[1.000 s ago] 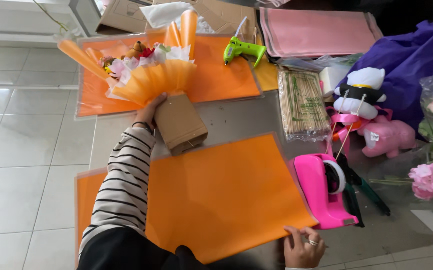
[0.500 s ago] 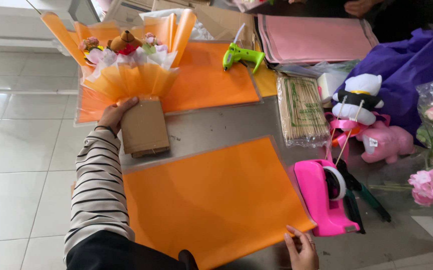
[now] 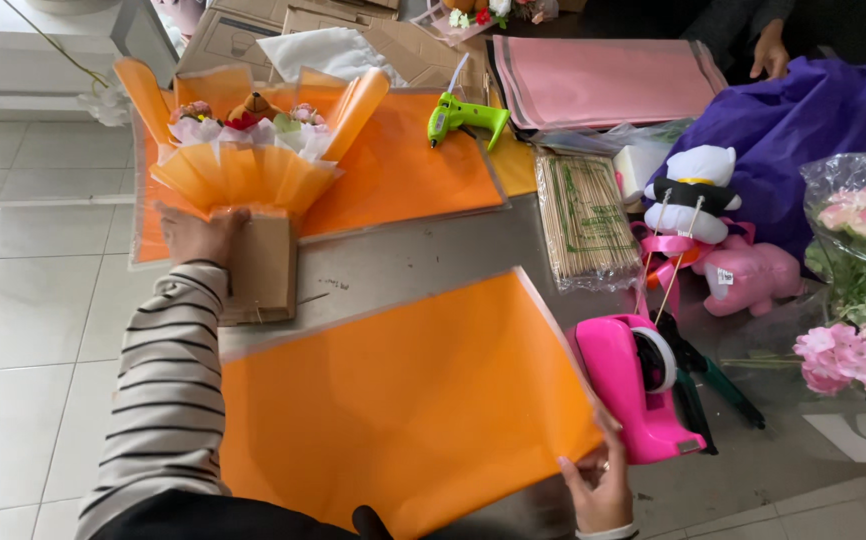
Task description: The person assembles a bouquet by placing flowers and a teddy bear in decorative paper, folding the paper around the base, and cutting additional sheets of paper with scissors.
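Note:
My left hand, in a striped sleeve, grips the brown paper handle of an orange bouquet with small plush toys and white flowers in it. The bouquet lies at the table's left edge, partly on a stack of orange wrapping sheets. My right hand holds the near right corner of a large orange paper sheet spread flat in front of me. A pink tape dispenser stands just right of that sheet.
A green glue gun, a packet of wooden skewers, pink paper sheets, purple paper, plush toys, wrapped pink flowers and cardboard boxes crowd the table. Another person's hand shows at the far right. Tiled floor lies left.
My left hand has carried the bouquet leftward to the table's left edge. My right hand stays at the orange sheet's near corner, and the sheet has shifted slightly.

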